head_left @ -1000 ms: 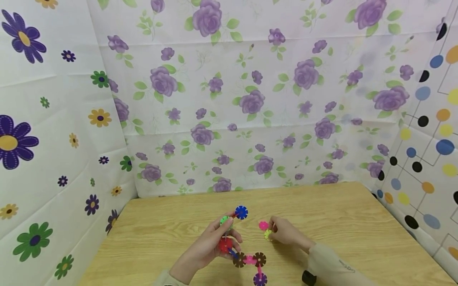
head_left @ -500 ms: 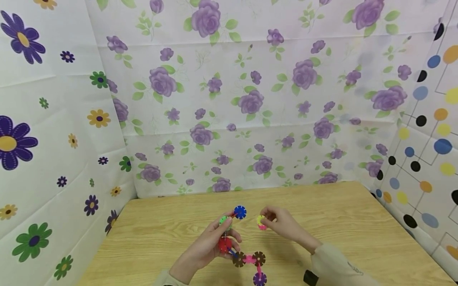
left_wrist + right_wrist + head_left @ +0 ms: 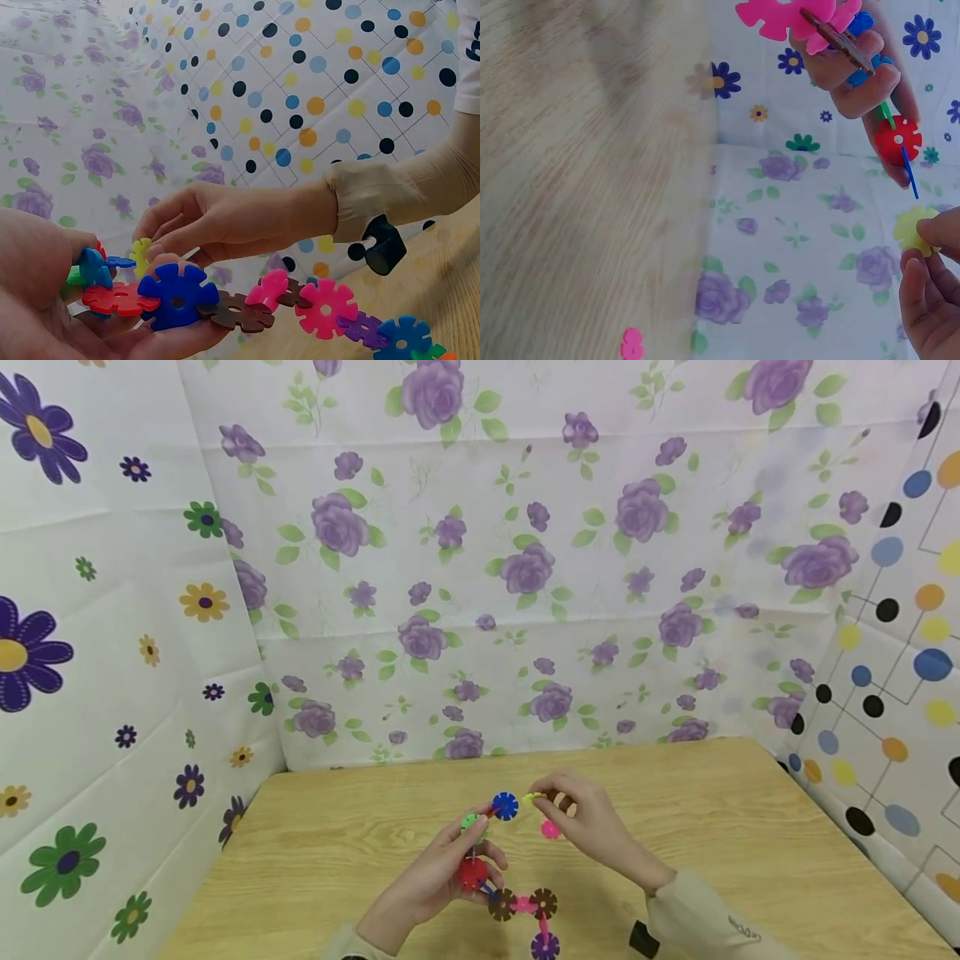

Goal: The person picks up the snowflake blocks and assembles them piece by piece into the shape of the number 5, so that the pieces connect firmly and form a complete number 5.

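Observation:
My left hand (image 3: 438, 870) grips a chain of interlocking notched plastic discs (image 3: 502, 905), thumb over a green disc (image 3: 470, 825). The chain runs through red, blue, brown and pink discs to a purple disc (image 3: 545, 945), trailing toward the lower right in the head view; in the left wrist view it continues past purple to another blue disc (image 3: 403, 341). At its far end a blue disc (image 3: 506, 806) sticks out beyond my fingertips. Between thumb and finger my right hand (image 3: 592, 827) pinches a yellow notched disc (image 3: 915, 229), a small gap from that blue disc.
A loose pink disc (image 3: 551, 830) lies on the wooden table (image 3: 360, 827), under my right hand. Flower-printed cloth (image 3: 480, 568) hangs behind the table, and dotted cloth (image 3: 892, 710) hangs on the right. A black band-like object (image 3: 643, 938) is at my right sleeve.
My right hand has carried the yellow disc up and left from beside the pink disc toward the chain's blue end disc, turning it nearly edge-on. The left hand has stayed almost still.

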{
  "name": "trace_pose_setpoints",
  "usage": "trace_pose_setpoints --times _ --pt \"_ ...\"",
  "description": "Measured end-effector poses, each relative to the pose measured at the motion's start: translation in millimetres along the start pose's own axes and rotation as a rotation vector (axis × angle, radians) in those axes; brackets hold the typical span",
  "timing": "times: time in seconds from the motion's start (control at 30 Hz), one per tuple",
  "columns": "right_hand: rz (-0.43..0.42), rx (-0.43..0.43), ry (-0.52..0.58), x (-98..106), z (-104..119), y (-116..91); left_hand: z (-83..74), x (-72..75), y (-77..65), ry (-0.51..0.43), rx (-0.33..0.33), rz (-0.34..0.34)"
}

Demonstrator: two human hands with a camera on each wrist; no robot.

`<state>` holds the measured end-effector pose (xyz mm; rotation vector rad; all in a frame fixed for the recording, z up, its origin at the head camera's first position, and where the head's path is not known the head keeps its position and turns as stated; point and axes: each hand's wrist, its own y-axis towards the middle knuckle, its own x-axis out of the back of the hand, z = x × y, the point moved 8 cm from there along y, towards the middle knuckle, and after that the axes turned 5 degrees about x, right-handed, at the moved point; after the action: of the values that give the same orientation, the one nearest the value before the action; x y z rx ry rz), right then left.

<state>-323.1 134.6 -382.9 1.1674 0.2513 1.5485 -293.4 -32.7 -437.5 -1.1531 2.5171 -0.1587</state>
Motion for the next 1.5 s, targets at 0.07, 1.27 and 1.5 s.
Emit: trace_pose_setpoints --times 0.07,1.27,1.5 --pt "-0.004 0.033 -0.004 1 4 3 -0.4 -0.5 0.3 -0.001 0.003 0.01" --pt "0.041 0.333 -0.063 17 45 9 -2.5 -9.1 0.1 0.048 0.035 0.058" --pt "0.014 0.377 -0.053 22 48 7 -4.3 -13.6 0.3 0.052 0.031 0.081"
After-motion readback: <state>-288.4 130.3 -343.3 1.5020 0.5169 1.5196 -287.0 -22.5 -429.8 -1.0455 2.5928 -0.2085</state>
